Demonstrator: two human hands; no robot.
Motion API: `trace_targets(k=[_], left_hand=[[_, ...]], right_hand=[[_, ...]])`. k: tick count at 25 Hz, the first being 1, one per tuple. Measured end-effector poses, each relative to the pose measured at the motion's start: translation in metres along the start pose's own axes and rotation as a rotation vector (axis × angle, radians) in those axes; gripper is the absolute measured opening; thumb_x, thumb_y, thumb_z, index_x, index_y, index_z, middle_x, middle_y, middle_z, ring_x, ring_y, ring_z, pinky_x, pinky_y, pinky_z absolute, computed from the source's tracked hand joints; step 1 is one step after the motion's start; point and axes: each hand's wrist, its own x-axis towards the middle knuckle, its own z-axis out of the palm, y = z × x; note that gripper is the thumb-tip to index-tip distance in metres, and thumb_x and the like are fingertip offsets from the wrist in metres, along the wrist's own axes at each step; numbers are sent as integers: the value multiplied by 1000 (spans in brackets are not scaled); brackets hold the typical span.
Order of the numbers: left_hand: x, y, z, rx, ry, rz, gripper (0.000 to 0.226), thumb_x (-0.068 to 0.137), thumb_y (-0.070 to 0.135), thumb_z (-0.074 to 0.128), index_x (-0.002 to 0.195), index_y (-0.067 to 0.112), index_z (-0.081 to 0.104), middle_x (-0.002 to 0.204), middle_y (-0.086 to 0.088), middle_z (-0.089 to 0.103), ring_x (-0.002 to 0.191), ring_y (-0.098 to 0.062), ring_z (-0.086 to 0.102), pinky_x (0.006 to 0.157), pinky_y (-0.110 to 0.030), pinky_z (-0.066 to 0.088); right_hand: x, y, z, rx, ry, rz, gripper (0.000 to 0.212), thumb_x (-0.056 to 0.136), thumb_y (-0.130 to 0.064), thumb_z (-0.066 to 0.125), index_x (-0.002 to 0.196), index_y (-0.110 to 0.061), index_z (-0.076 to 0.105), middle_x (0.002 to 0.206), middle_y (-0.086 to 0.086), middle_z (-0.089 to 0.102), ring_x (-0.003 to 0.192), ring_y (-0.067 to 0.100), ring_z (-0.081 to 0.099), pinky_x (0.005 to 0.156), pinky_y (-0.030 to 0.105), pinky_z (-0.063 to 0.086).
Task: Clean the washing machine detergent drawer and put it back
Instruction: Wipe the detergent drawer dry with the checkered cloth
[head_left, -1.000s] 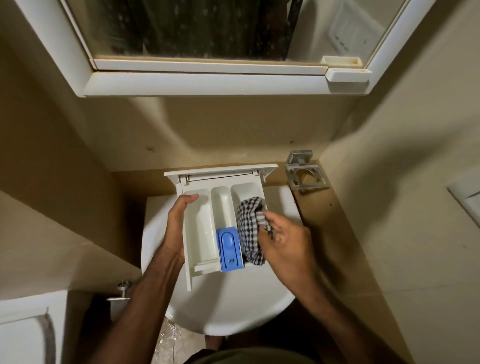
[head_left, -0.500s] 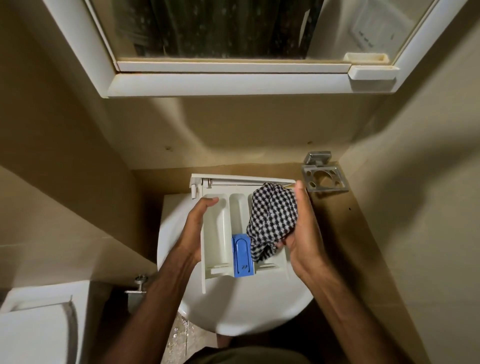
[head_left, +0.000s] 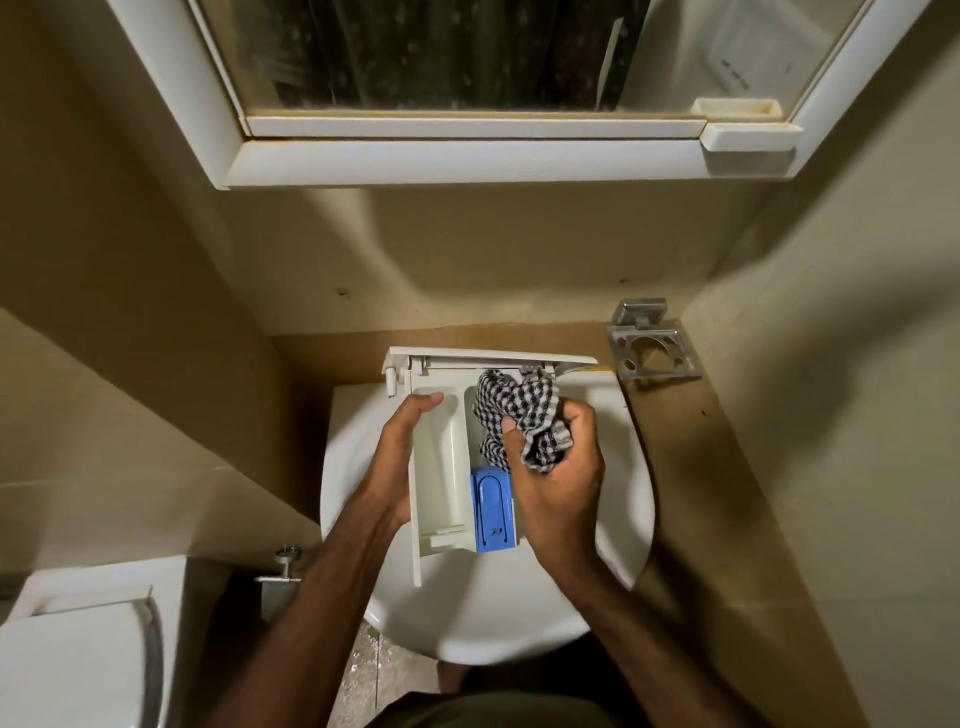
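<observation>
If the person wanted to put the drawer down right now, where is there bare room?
Bare basin shows below the drawer, between the forearms. The brown ledge right of the basin is bare below the metal holder. Crowded: drawer middle, with right hand and cloth.

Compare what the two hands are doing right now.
The left hand grips the drawer by its left side, thumb over the wall; the right hand holds a bunched checked cloth. The left hand stays outside the compartments; the right hand presses the cloth into them. Both work over the white basin.
</observation>
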Motion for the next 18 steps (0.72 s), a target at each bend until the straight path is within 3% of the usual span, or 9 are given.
trace_targets(k=[3,7,10,12,14,16,18], left_hand=[[2,-4,-2,-3,8,14,31,96,41,52,89,23,76,83,-8,72,71,-22,70,64,-30,58],[3,-6,-3,4,-42,23,43,100,37,47,74,25,80,81,-7,75,69,-21,73,60,-28,58],[5,-9,-4,29,-47,27,41,100,35,49,76,22,79,80,-7,76,68,-20,74,57,-25,57],[4,-12,-4,33,-70,26,36,98,37,51,81,22,80,84,-9,75,72,-22,73,64,-28,57],[7,-16,-4,63,-77,44,29,96,37,54,96,19,78,90,-10,74,80,-25,72,72,-32,55],[9,-19,-5,79,-63,93,27,95,35,56,106,17,73,94,-10,74,87,-27,72,77,-35,52],[9,-20,-7,79,-79,94,26,96,35,56,104,18,74,92,-9,75,84,-26,72,78,-35,52]], right_hand=[[1,-1,-1,53,-10,98,27,91,-27,79,108,-17,60,99,-11,74,91,8,73,79,43,61],[0,1,-8,-436,-128,64,46,83,-59,67,116,-28,60,93,-11,70,87,12,67,76,36,57],[11,-5,-7,-581,-283,85,46,86,-50,67,124,-30,50,97,-2,73,90,27,69,75,38,57],[15,-12,0,-781,-316,-54,45,89,-42,69,128,-27,53,100,5,74,89,33,70,72,37,53],[11,-20,10,-983,-276,-136,43,80,-37,79,117,-21,64,87,7,73,74,33,71,59,33,49],[8,-28,20,-1058,-264,-157,43,62,-32,92,95,-15,70,63,6,67,53,30,67,46,28,45],[11,-34,20,-1104,-330,-196,35,66,-35,89,91,-17,71,67,4,68,61,27,70,51,27,43]])
